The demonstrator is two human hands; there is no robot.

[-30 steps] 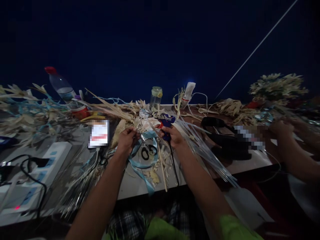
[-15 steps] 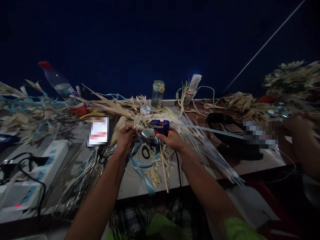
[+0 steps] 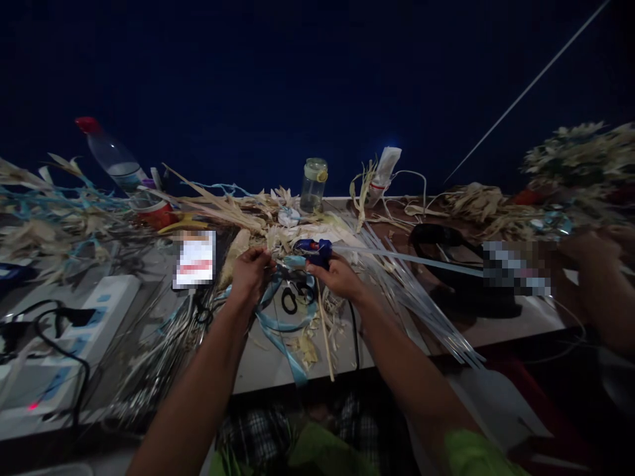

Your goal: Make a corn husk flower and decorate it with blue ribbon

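In the head view my right hand grips a blue hot glue gun, its nozzle turned toward my other hand. A long translucent glue stick runs out of the gun's back to the right. My left hand is pinched just left of the nozzle; what sits between its fingertips is too small and dim to make out. Black-handled scissors lie below and between my hands. Light blue ribbon curls around them, beside a thin wooden stick.
Dried husks heap behind my hands, near a clear jar. Loose glue sticks lie right. A power strip, wire bundle and phone are left. Another person's hand is at far right.
The glue gun and my right hand have shifted slightly left, closer to my left hand. My left hand stays pinched in nearly the same spot.
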